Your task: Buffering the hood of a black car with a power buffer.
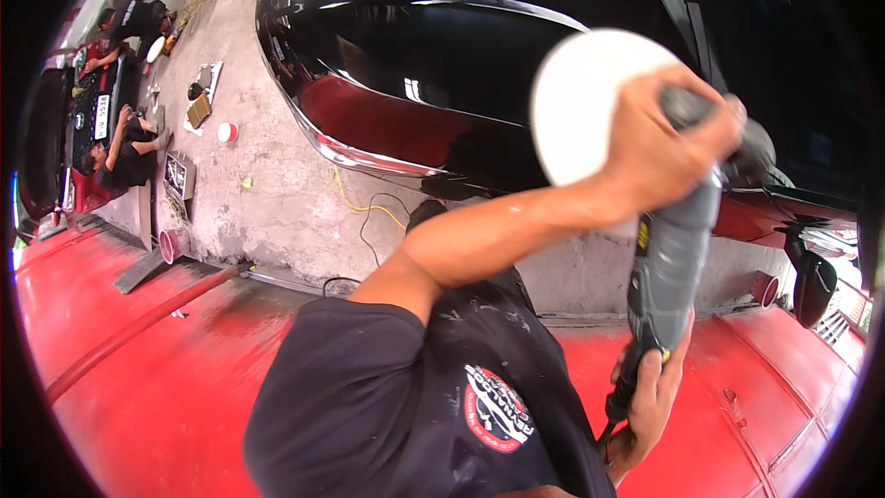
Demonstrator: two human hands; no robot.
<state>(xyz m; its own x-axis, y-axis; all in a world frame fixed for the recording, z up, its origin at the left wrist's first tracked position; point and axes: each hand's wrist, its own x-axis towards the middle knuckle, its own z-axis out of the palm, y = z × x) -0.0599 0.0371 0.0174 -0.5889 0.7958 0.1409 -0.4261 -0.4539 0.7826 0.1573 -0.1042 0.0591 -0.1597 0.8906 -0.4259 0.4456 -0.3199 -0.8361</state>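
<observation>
I hold a grey and black power polisher (pixel 671 263) beside a glossy black car (pixel 415 65). My left hand (pixel 668 138) is wrapped round its head, just behind the pad. My right hand (pixel 653 397) grips the rear handle, low in front of my dark shirt, where the power cord comes out. The round white polishing pad (pixel 576 101) is in front of the car's dark bodywork; whether it touches the paint I cannot tell. Pad and left hand are slightly blurred. Bright reflections and a reddish patch show on the car's shiny surface.
Yellow and black cords (pixel 355 205) lie on the concrete floor near my feet. A white and red tub (pixel 228 133) and a box (pixel 180 175) sit farther left. Two people (pixel 124 152) crouch by another vehicle. A red wall (pixel 175 397) runs behind me; a side mirror (pixel 813 288) juts out right.
</observation>
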